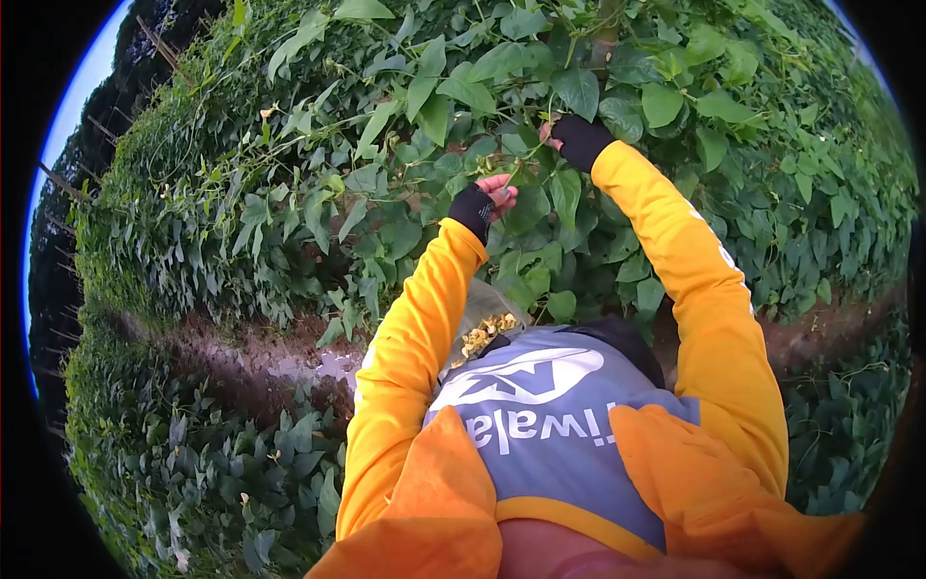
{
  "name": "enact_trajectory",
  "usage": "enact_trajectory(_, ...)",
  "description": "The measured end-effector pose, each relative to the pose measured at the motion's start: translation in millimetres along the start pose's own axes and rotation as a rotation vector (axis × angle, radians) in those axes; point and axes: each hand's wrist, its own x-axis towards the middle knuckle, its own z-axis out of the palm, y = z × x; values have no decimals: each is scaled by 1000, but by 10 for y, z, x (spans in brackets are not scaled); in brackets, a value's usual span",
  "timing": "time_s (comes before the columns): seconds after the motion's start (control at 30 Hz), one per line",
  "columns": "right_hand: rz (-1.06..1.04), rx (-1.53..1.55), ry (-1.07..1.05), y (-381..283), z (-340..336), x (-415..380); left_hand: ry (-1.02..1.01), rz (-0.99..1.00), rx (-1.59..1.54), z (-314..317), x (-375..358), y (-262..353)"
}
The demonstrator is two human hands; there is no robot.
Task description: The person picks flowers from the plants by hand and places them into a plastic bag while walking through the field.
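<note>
Both hands wear dark fingerless gloves below yellow sleeves and reach up to a wall of green vines (pixel 386 174). My left hand (pixel 492 196) is at the centre, its fingers pinched together beside a thin green stem; what lies between them is too small to name. Higher and to the right, my right hand (pixel 576 140) is among the leaves with its fingertips at a stem, partly covered by foliage. An open bag (pixel 479 307) at my waist holds several pale yellow flowers or pods (pixel 490 334).
A muddy path (pixel 260 362) with a wet patch runs across behind my arms. Another row of low leafy plants (pixel 231 473) grows at the lower left, and more at the lower right. Thin poles (pixel 63 181) lean out at the far left.
</note>
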Motion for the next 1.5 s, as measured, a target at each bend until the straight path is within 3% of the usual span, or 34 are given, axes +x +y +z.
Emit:
enact_trajectory(0.1,155,30,39,-200,-155,-107,23,-22,14,34,3,11)
enact_trajectory(0.33,180,72,82,-892,-553,-345,-19,10,52,60,57,14)
enact_trajectory(0.53,119,-68,-102,-1035,-649,-590,-20,-26,124,65,-14,-45)
enact_trajectory(0.6,278,162,212,-832,-908,-496,-36,24,163,31,-28,-90)
enact_trajectory(0.73,515,124,462,-75,-1270,-378,2,183,370,50,-67,-91)
enact_trajectory(0.87,763,338,496,74,-1544,-350,56,294,398,140,-239,-37)
enact_trajectory(0.93,519,-148,565,89,-1504,-360,203,370,422,230,-358,31)
enact_trajectory(0.97,583,-140,423,94,-1494,-399,222,468,452,272,-383,54)
enact_trajectory(1.07,647,-379,419,87,-1204,-446,191,657,539,434,-451,186)
enact_trajectory(1.13,629,-349,484,47,-1033,-468,224,720,644,757,-610,470)
enact_trajectory(1.2,673,281,867,-117,-937,-379,145,982,805,925,-554,637)
enact_trajectory(1.23,577,804,1000,-71,-888,-303,99,1017,850,1005,-524,727)
enact_trajectory(1.27,571,803,1000,-27,-852,-297,101,1022,849,1086,-463,803)
enact_trajectory(1.33,501,1221,1278,-163,-819,-272,2,1219,935,1258,-321,931)
enact_trajectory(1.4,376,1320,1418,-245,-781,-187,-39,1193,976,1425,-191,1076)
enact_trajectory(1.5,555,819,1150,-471,-614,-288,-26,1225,950,1576,142,1186)
